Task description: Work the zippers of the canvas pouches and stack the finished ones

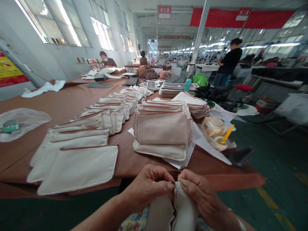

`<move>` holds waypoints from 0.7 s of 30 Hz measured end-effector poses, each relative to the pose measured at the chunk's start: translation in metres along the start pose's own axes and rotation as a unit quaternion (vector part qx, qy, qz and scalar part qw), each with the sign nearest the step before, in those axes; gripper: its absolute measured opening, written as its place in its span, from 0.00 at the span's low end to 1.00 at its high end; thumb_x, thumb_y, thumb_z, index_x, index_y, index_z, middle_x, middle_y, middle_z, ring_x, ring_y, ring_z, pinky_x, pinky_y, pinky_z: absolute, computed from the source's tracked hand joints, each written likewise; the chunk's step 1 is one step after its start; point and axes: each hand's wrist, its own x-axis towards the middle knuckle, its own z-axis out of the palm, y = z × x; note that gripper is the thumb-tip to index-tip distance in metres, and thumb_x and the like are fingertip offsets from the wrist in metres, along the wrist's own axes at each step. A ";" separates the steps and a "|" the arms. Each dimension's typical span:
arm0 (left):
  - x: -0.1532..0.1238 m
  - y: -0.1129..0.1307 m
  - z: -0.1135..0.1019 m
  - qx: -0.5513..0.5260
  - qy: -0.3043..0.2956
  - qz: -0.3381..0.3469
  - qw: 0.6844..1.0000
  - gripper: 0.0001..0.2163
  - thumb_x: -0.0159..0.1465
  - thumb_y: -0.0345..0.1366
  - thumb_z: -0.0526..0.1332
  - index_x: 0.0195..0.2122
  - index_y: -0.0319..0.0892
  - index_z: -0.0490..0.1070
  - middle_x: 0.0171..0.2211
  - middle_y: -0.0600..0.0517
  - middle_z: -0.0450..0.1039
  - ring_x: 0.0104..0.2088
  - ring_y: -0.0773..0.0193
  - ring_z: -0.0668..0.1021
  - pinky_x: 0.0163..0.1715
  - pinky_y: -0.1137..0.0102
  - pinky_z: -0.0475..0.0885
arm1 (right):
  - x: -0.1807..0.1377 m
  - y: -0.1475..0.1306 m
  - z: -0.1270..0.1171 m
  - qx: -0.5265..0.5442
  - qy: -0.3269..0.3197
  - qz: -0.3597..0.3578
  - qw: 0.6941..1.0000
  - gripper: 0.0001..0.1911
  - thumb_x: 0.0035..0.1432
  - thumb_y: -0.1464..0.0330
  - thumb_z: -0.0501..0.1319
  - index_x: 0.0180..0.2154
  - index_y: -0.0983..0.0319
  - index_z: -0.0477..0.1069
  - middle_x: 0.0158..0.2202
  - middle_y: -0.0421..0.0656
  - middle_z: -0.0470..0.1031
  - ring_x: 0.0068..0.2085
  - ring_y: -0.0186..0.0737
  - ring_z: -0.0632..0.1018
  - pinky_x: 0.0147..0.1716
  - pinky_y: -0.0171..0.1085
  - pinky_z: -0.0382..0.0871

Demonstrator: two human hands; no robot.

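Note:
A cream fabric pouch (185,208) with a brown-edged opening is at the bottom centre, close to my body. My left hand (152,183) pinches the brown edge near its upper end, thumb and fingers pressed together. On the other side of the opening, my right hand (201,191) grips the pale edge, its thumb on top. The two hands nearly meet at the table's front edge. Just beyond them stands a stack of similar cream pouches (160,128). To the left, a row of overlapping pouches (81,166) runs back along the table. The lower part of the held pouch is cut off.
A brown-covered table (130,160) spreads ahead. On its right are a glue container (214,128) with a yellow-handled tool, a dark cone-shaped object (240,157) and white sheets. A plastic bag (31,118) lies far left. Trays (173,91) sit behind the stack. A person (229,61) stands back right.

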 end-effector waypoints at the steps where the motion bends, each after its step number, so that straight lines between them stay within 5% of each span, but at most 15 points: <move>1: 0.000 -0.001 0.000 -0.008 -0.002 -0.008 1.000 0.13 0.52 0.42 0.71 0.28 0.35 0.75 0.23 0.50 0.73 0.22 0.69 0.69 0.24 0.74 0.62 | 0.000 0.000 0.000 0.004 -0.002 0.003 1.000 0.17 0.65 0.54 0.55 0.34 0.61 0.62 0.24 0.35 0.58 0.24 0.30 0.58 0.21 0.30 0.51; 6: 0.001 -0.002 0.000 0.098 0.025 0.016 0.995 0.09 0.56 0.38 0.65 0.29 0.35 0.74 0.24 0.51 0.72 0.24 0.69 0.67 0.24 0.75 0.60 | 0.005 -0.006 0.000 0.001 0.009 0.011 1.000 0.18 0.64 0.54 0.56 0.33 0.62 0.62 0.23 0.34 0.56 0.23 0.29 0.56 0.20 0.30 0.49; 12: 0.000 0.006 0.005 0.307 0.078 0.068 0.946 0.06 0.58 0.32 0.61 0.25 0.36 0.72 0.21 0.57 0.66 0.23 0.70 0.64 0.22 0.76 0.56 | 0.013 -0.016 0.003 -0.131 0.043 -0.041 0.990 0.22 0.57 0.51 0.62 0.30 0.64 0.64 0.24 0.36 0.59 0.26 0.31 0.59 0.24 0.31 0.54; 21: 0.000 0.007 -0.009 0.277 0.016 0.001 0.961 0.10 0.60 0.38 0.60 0.32 0.36 0.75 0.23 0.56 0.67 0.23 0.70 0.63 0.21 0.76 0.56 | 0.015 -0.015 0.011 -0.131 0.110 -0.018 0.985 0.11 0.53 0.63 0.65 0.28 0.65 0.69 0.23 0.37 0.68 0.24 0.31 0.63 0.22 0.30 0.56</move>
